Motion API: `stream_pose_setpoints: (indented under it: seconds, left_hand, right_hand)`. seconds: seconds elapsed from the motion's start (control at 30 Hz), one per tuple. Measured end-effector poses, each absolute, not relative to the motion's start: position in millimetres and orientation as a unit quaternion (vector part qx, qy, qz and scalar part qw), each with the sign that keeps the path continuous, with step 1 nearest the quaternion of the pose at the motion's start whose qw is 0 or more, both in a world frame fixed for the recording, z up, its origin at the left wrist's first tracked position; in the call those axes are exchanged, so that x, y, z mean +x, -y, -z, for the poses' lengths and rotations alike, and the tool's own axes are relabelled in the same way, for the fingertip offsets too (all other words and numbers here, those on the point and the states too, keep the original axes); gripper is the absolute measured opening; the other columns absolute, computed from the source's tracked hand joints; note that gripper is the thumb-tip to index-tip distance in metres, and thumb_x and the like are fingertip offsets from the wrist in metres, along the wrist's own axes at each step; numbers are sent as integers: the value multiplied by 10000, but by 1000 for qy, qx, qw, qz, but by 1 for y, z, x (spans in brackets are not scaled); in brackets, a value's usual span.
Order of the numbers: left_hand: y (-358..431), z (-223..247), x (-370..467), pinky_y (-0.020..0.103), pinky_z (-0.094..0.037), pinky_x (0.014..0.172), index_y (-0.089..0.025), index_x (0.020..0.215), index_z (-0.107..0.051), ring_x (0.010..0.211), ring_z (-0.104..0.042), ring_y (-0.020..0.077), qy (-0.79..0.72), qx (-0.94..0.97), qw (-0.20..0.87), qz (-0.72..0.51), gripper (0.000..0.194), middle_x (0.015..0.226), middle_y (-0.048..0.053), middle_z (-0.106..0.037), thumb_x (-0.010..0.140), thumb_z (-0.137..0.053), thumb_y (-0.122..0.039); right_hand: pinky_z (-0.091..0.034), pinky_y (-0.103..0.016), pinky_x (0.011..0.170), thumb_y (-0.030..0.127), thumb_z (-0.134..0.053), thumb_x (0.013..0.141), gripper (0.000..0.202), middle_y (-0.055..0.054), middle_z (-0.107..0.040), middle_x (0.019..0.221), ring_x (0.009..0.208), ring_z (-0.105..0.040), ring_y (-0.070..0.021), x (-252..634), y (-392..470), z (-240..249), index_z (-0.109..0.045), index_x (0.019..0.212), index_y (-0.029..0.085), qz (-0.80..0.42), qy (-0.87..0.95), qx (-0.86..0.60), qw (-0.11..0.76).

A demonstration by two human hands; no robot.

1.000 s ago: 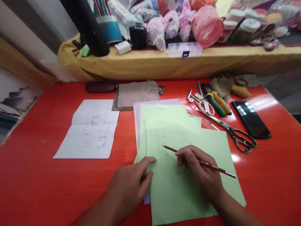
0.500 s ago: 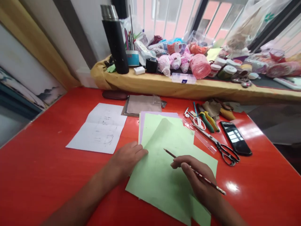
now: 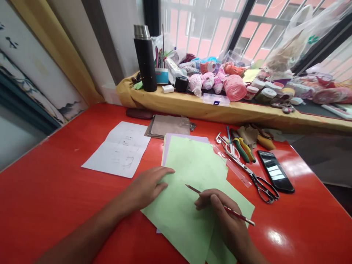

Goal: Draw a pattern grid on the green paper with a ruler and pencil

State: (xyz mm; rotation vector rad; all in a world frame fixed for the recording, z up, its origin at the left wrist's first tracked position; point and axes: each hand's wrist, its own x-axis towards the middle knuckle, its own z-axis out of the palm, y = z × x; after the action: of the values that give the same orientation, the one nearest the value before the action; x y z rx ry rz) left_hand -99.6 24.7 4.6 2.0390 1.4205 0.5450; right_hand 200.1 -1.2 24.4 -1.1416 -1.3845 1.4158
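A light green paper sheet lies turned at an angle on a stack of green and lilac sheets on the red table. My left hand rests flat on the sheet's left corner, fingers spread. My right hand grips a red pencil, with the tip pointing left just above the green sheet.
A white sketch sheet lies to the left. Scissors, a clear ruler, pliers and a black phone lie to the right. A cluttered yellow sill with a black flask runs along the back.
The top green sheet has been rotated and slid toward the left under my left hand. My view has risen to take in the window. The pencil stays in my right hand.
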Motion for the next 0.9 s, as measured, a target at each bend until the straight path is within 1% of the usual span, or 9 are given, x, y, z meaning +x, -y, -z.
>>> stream_pose_setpoints:
  seconds: [0.1, 0.2, 0.27, 0.4, 0.5, 0.57, 0.6, 0.7, 0.9]
  left_hand:
    - [-27, -5, -104, 444, -565, 1139, -351, 1598, -534, 1447, -640, 271, -548, 747, 321, -197, 562, 1611, 12, -635, 1044, -554, -259]
    - [-30, -10, -111, 439, -549, 1168, -420, 1686, -424, 1513, -585, 265, -549, 740, 343, -184, 671, 1693, -33, -543, 1043, -569, -297]
    - [-32, -14, -116, 433, -555, 1157, -428, 1694, -422, 1514, -584, 276, -547, 741, 349, -173, 689, 1697, -37, -534, 1034, -590, -322]
    - [-37, -13, -122, 442, -577, 1104, -368, 1677, -470, 1449, -637, 302, -550, 749, 329, -171, 640, 1663, 25, -581, 1053, -608, -389]
    - [-40, -6, -121, 449, -581, 1062, -313, 1612, -555, 1351, -683, 297, -546, 760, 298, -186, 525, 1543, 66, -685, 1091, -562, -379]
    - [-41, 0, -120, 421, -590, 997, -276, 1549, -613, 1224, -715, 275, -540, 769, 279, -198, 448, 1369, 78, -756, 1120, -509, -355]
    - [-42, 2, -119, 404, -591, 959, -263, 1517, -637, 1155, -718, 263, -536, 773, 270, -204, 422, 1279, 76, -768, 1130, -487, -345]
    - [-44, 7, -116, 369, -572, 879, -248, 1437, -685, 1025, -693, 243, -526, 784, 246, -220, 379, 1119, 64, -743, 1147, -456, -331]
    - [-45, 10, -113, 337, -543, 839, -236, 1385, -702, 962, -674, 228, -519, 786, 222, -253, 334, 1035, 45, -722, 1151, -474, -308]
  right_hand:
    - [-663, -308, 774, 510, -625, 1105, 335, -61, -848, 868, 798, -802, -208, 201, 0, -29, -837, 1030, 261, -584, 563, -434, 392]
    - [-664, -302, 756, 492, -620, 1110, 320, -44, -838, 840, 790, -798, -201, 203, -8, -37, -837, 1029, 271, -560, 602, -413, 392]
    - [-661, -293, 752, 483, -613, 1115, 315, -35, -838, 844, 789, -798, -193, 203, -16, -42, -834, 1031, 274, -535, 624, -419, 387]
    - [-654, -299, 719, 477, -594, 1121, 341, -34, -833, 818, 763, -792, -194, 201, -32, -48, -825, 1004, 256, -499, 646, -425, 390]
    - [-637, -303, 711, 476, -593, 1120, 355, -32, -821, 793, 745, -777, -194, 198, -42, -45, -823, 972, 249, -473, 659, -430, 397]
    - [-620, -300, 706, 479, -604, 1115, 359, -28, -809, 775, 732, -763, -192, 198, -49, -41, -824, 948, 248, -452, 664, -438, 404]
    - [-613, -298, 701, 484, -610, 1111, 364, -27, -803, 764, 724, -756, -192, 197, -53, -38, -824, 935, 247, -443, 663, -443, 408]
    - [-598, -289, 670, 503, -617, 1104, 386, -24, -781, 728, 693, -737, -191, 197, -63, -28, -818, 900, 244, -432, 652, -460, 421]
    - [-583, -254, 642, 495, -597, 1117, 398, -11, -753, 697, 666, -717, -175, 197, -67, -20, -807, 884, 250, -434, 647, -474, 411]
